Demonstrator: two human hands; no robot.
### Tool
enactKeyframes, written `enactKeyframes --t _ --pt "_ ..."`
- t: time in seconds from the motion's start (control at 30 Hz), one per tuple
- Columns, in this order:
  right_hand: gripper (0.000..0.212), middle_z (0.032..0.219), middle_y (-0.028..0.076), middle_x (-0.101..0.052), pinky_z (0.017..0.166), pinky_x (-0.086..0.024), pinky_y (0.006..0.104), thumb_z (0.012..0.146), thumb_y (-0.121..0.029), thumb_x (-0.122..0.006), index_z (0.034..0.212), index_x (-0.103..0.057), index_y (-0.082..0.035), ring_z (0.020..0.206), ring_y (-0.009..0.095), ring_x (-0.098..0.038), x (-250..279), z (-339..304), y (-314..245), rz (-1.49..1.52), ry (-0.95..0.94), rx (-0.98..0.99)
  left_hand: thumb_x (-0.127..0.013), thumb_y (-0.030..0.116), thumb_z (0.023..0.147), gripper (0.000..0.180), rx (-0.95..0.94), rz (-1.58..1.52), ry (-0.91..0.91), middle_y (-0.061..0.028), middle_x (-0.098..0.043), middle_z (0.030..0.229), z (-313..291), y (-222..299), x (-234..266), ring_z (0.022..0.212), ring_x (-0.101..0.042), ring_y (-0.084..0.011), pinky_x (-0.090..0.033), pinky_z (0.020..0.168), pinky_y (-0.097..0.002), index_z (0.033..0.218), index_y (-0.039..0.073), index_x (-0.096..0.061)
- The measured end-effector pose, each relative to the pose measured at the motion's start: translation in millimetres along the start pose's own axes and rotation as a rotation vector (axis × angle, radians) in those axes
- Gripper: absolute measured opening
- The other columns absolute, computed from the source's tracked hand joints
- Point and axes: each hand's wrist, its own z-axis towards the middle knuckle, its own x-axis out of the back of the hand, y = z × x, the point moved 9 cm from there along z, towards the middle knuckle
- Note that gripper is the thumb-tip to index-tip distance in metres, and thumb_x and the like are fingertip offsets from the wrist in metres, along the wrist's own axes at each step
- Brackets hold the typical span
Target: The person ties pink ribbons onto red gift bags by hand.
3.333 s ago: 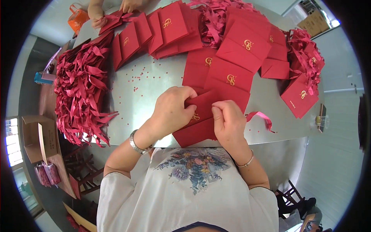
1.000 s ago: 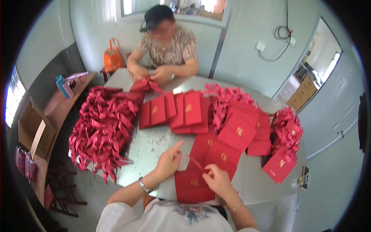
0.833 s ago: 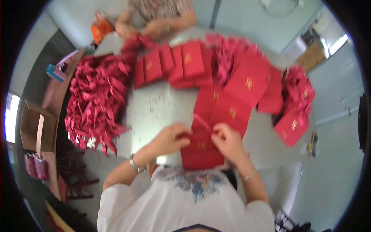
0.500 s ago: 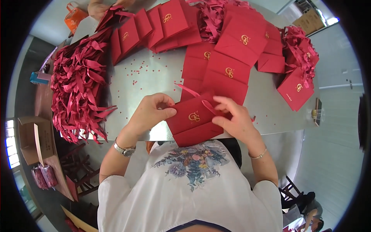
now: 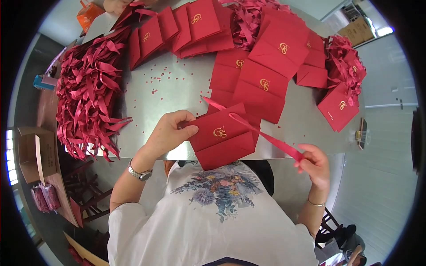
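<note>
A flat red paper gift bag (image 5: 219, 137) with a gold emblem lies at the table's near edge, its folded bottom part jutting toward me. My left hand (image 5: 175, 131) pinches its upper left corner between thumb and fingers. From a hole near the bag's top, a red ribbon (image 5: 270, 138) runs taut down to the right. Its far end is pinched in my right hand (image 5: 313, 164), which is out past the table edge. The ribbon's other end sticks out beyond the bag's top edge.
Beyond lie overlapping red bags (image 5: 262, 86). A dense row of ribboned bags (image 5: 91, 93) fills the table's left side; another ribboned pile (image 5: 346, 66) is at right. Small red paper dots (image 5: 154, 91) dot the metal table (image 5: 177, 97). Another person's hand (image 5: 117, 5) is at the far left.
My right hand has moved from beside the bag out to the right and nearer me, drawing the ribbon out into a long straight length. My left hand keeps its grip on the bag.
</note>
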Motion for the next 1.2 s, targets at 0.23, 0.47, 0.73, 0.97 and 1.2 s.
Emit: enactKeyframes --t 0.23,0.47,0.73,0.97,1.2 --pt "0.044 0.109 0.023 -0.065 0.072 -0.058 0.0304 0.078 0.006 -0.059 0.121 -0.055 0.010 0.092 0.029 -0.069 6.1 -20.4 -41.8 0.482 -0.089 0.579 -0.064 0.007 0.087 0.011 0.032 -0.058 0.021 -0.0004 -0.061 0.075 4.0 5.0 -12.2 0.065 -0.055 -0.0061 -0.047 0.058 -0.0231 0.093 -0.002 -0.062" --pt "0.060 0.128 0.031 -0.054 0.088 -0.057 0.0442 0.077 0.023 -0.041 0.135 -0.043 0.011 0.114 0.042 -0.058 -13.1 -26.3 -54.3 0.479 -0.115 0.504 -0.063 0.007 0.088 0.010 0.054 -0.066 0.043 -0.0005 -0.062 0.077 -0.4 -4.5 -5.9 0.067 -0.057 -0.0062 -0.049 0.059 -0.0217 0.095 -0.001 -0.061" --pt "0.031 0.110 0.023 -0.064 0.070 -0.057 0.0309 0.092 -0.013 -0.062 0.116 -0.060 0.008 0.091 0.028 -0.067 -16.7 -15.9 -63.0 0.348 0.053 0.637 -0.063 0.006 0.088 0.011 0.059 -0.099 0.062 0.0010 -0.062 0.081 -3.6 -6.3 -4.1 0.072 -0.056 -0.0051 -0.047 0.063 -0.0207 0.097 -0.001 -0.063" --pt "0.015 0.097 0.017 -0.063 0.062 -0.048 0.0239 0.096 -0.013 -0.055 0.103 -0.057 0.000 0.074 0.018 -0.062 -63.5 -3.7 -108.5 0.233 0.139 0.660 -0.066 0.001 0.083 0.017 0.020 -0.012 0.020 0.0022 -0.062 0.085 2.1 15.2 -18.0 0.076 -0.055 -0.0041 -0.046 0.067 -0.0212 0.099 0.000 -0.063" --pt "0.015 0.070 0.008 -0.064 0.055 -0.046 0.0274 0.094 -0.012 -0.057 0.096 -0.062 0.002 0.061 0.012 -0.059 -180.1 73.3 -53.3 -0.129 -0.151 0.223 -0.065 -0.001 0.083 0.015 0.069 -0.031 0.018 0.0008 -0.063 0.084 -2.5 13.6 -18.3 0.077 -0.055 -0.0050 -0.047 0.069 -0.0223 0.098 0.000 -0.065"
